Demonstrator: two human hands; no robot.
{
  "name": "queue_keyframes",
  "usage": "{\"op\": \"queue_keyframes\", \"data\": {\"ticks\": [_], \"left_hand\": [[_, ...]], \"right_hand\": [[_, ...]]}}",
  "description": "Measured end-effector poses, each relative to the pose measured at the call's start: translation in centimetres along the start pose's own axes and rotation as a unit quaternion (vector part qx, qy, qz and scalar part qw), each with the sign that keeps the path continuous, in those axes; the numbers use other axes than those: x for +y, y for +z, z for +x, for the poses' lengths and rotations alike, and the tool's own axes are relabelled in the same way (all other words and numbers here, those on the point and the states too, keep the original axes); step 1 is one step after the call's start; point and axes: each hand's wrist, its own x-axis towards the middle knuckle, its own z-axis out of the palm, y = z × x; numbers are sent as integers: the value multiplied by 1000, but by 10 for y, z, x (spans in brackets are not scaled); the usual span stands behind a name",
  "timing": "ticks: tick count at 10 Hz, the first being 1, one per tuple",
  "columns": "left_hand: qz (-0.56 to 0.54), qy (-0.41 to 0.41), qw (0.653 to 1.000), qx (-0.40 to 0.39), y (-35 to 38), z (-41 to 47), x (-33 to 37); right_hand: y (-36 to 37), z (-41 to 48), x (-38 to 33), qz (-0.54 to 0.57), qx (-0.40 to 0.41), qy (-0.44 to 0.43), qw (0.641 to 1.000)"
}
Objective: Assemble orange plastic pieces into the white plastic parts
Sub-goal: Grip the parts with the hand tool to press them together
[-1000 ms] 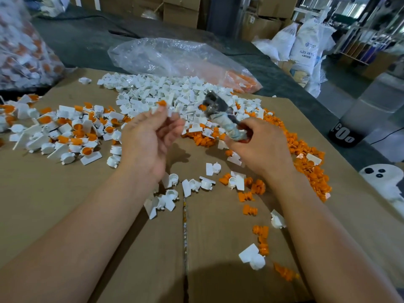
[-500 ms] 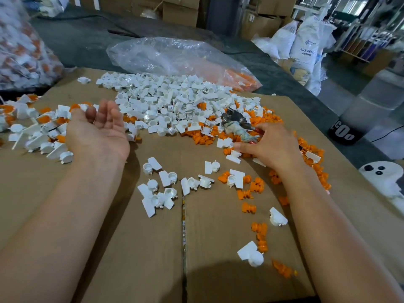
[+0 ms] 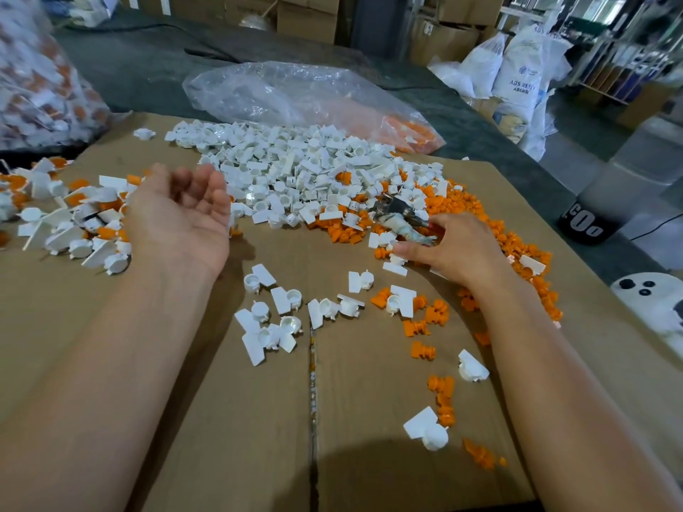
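Best free room is the bare cardboard [image 3: 236,437] at lower centre of the frame, a broad strip running up towards the middle. There a loose cluster of white parts [image 3: 273,319] breaks it up, and scattered orange pieces [image 3: 441,397] trail down the lower right. Across the upper centre the big heap of white parts [image 3: 295,168] bars the way, with a clear plastic bag [image 3: 288,94] behind it. An orange band [image 3: 480,216] closes the right side, where the right hand [image 3: 454,253] grips a metal tool [image 3: 401,219]. At centre left the left hand [image 3: 181,219] lies palm up, fingers relaxed, just beside a pile of assembled pieces [image 3: 74,223].
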Motion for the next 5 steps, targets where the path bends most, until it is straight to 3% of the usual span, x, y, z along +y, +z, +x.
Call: {"op": "queue_keyframes", "data": {"ticks": [1, 3, 4, 5], "left_hand": [[146, 8, 987, -69, 5, -10, -8], [383, -7, 904, -188, 5, -25, -23], [473, -31, 847, -241, 3, -31, -33], [565, -18, 779, -272, 5, -44, -39]], "right_hand": [[-3, -3, -3, 23, -11, 9, 1000], [-18, -16, -5, 95, 80, -57, 991], [-23, -27, -14, 181, 64, -121, 974], [-17, -41, -34, 188, -64, -200, 959]]}}
